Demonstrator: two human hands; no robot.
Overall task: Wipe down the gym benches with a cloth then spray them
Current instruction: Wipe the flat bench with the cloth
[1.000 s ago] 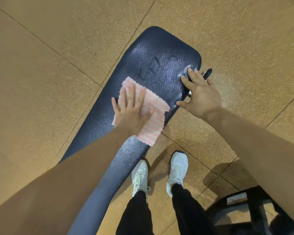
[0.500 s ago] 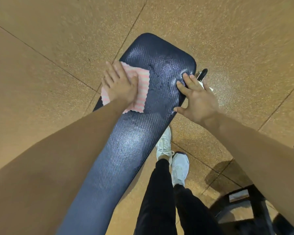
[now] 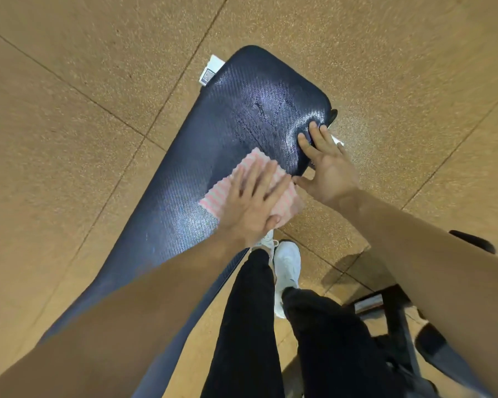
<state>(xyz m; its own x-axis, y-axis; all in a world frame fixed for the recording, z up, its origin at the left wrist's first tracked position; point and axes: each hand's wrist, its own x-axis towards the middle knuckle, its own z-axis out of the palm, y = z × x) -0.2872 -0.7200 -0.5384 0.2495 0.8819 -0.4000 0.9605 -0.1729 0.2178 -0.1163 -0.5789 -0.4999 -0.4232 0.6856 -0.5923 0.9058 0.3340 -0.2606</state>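
Observation:
A long dark blue padded gym bench (image 3: 190,179) runs from the lower left to the upper middle. Its far end shines wet. My left hand (image 3: 253,202) lies flat, fingers spread, pressing a pink and white striped cloth (image 3: 288,202) onto the bench's right edge. My right hand (image 3: 328,165) rests open on the same edge just beyond the cloth, fingertips on the pad, holding nothing. No spray bottle is in view.
A white label (image 3: 210,70) sticks out at the bench's far left corner. My black trousers and white shoes (image 3: 288,262) stand right of the bench. A dark metal frame (image 3: 397,320) sits at the lower right. Tan speckled floor tiles surround everything.
My left hand has slid the cloth from the bench's far left side across to its right edge, nearer my right hand. The right hand has stayed on the bench edge.

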